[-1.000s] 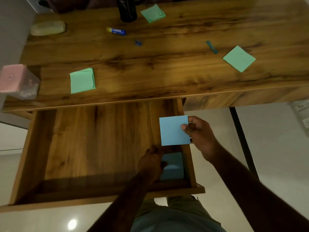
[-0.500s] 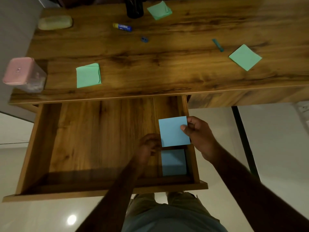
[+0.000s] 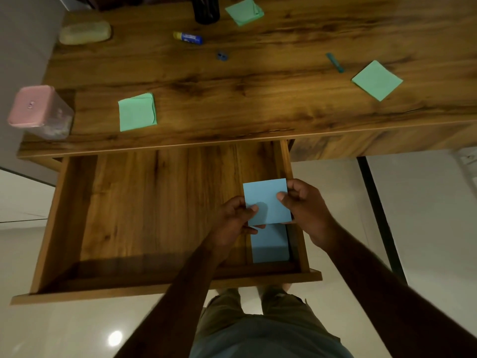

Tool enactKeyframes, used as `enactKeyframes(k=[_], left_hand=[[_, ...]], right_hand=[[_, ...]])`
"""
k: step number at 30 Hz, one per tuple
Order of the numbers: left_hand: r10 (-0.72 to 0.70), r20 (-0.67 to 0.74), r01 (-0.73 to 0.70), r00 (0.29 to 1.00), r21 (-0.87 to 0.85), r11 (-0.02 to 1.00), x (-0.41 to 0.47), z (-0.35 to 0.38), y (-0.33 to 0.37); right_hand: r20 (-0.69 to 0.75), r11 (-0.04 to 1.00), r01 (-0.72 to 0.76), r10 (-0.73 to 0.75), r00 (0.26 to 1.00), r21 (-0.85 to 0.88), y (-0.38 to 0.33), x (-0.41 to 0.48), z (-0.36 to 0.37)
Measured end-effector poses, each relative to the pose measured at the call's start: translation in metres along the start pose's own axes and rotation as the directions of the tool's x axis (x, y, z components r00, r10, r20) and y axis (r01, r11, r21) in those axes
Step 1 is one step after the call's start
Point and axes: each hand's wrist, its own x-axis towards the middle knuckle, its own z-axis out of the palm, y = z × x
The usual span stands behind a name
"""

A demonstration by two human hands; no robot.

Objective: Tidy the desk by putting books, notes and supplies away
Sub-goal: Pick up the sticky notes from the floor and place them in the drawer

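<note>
Wooden desk above pale floor tiles, its drawer pulled out. At far left a clear box with a pink lid holds blurred bits I cannot make out. Beside it lies a green note. Farther back, the glue stick has a label too small to read. Over the drawer's right end, the left hand and right hand each pinch a side of a blue note, fingers curled. A second blue note lies flat in the drawer's front right corner.
</note>
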Motion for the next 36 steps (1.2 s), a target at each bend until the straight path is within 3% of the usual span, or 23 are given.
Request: enactKeyframes(k=[7,11,19,27,36], left_hand=[[0.053,-0.203,-0.059,0.978,-0.021,0.998,0.016,-0.003,-0.004],[0.042,-0.283,-0.024,0.958,0.066,0.998,0.038,-0.009,-0.014],[0.011,-0.259,0.057,0.966,0.253,0.966,0.057,-0.002,-0.035],[-0.065,-0.182,0.120,0.981,0.311,0.943,0.063,-0.003,-0.052],[0.006,-0.145,0.088,0.989,0.630,0.772,0.071,0.003,-0.055]], right_hand=[[-0.065,0.996,-0.058,0.062,0.996,0.063,0.005,-0.004,-0.008],[-0.084,0.996,-0.060,0.066,0.994,0.072,0.007,-0.010,-0.020],[-0.102,0.997,-0.058,0.062,0.993,0.045,0.014,-0.014,-0.026],[-0.089,0.995,-0.076,0.081,0.993,0.059,0.013,-0.012,-0.027],[-0.062,0.995,-0.084,0.088,0.994,0.056,0.017,-0.009,-0.031]])
